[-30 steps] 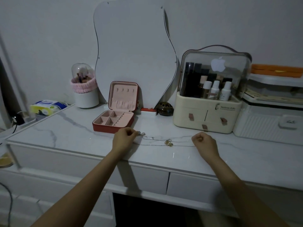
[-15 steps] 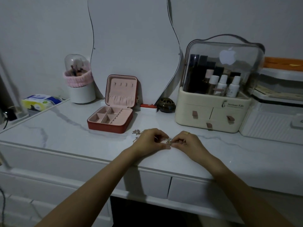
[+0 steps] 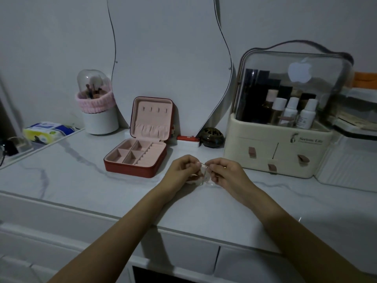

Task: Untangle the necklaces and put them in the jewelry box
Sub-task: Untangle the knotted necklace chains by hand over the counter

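Both hands are pinching the necklaces (image 3: 205, 174) between curled fingertips: left hand (image 3: 182, 173) and right hand (image 3: 228, 174) are meeting just above the table (image 3: 61, 176), midway between its front and back edges, chains bunching in the gap. Jewelry box (image 3: 136, 158) is standing open just left of the hands, compartments showing pink lining. Bare marble is lying along the front edge and toward the left edge. Organizer (image 3: 285, 127), near the back edge at right, is bearing an apple logo; its printed wording is too blurred to read.

Necklaces (image 3: 204, 174) now lifted between hands.
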